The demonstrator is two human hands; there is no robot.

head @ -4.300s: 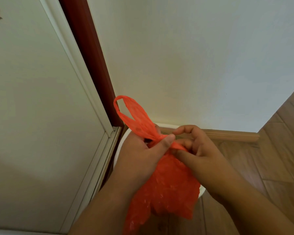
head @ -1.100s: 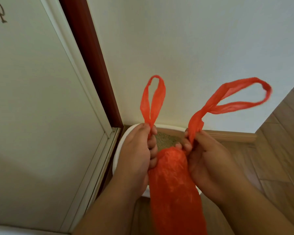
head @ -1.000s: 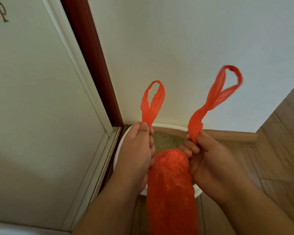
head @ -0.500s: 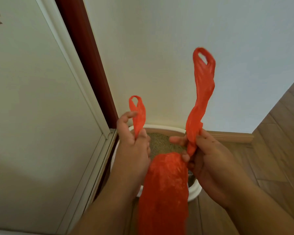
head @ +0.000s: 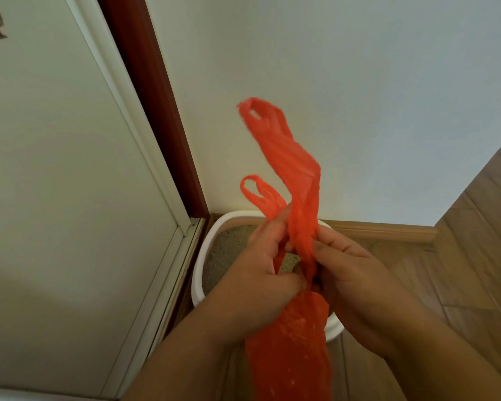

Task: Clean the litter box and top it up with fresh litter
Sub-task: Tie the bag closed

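Nearest the camera, at six o'clock, a thin orange plastic bag (head: 289, 342) is hanging, its neck pinched by the left hand (head: 261, 273) and right hand (head: 350, 273), which are crossing its handle loops. Beyond, at twelve o'clock, the white litter box (head: 198, 273) is sitting cornered; a slipping loop would likely spill waste back.

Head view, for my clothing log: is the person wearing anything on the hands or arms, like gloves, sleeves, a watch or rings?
Nothing worn is visible. The left hand and right hand are bare, with no gloves or rings in sight. Both forearms are uncovered down to the bottom edge of the picture, with no sleeve, watch or bracelet showing. Anything worn above that is out of view.
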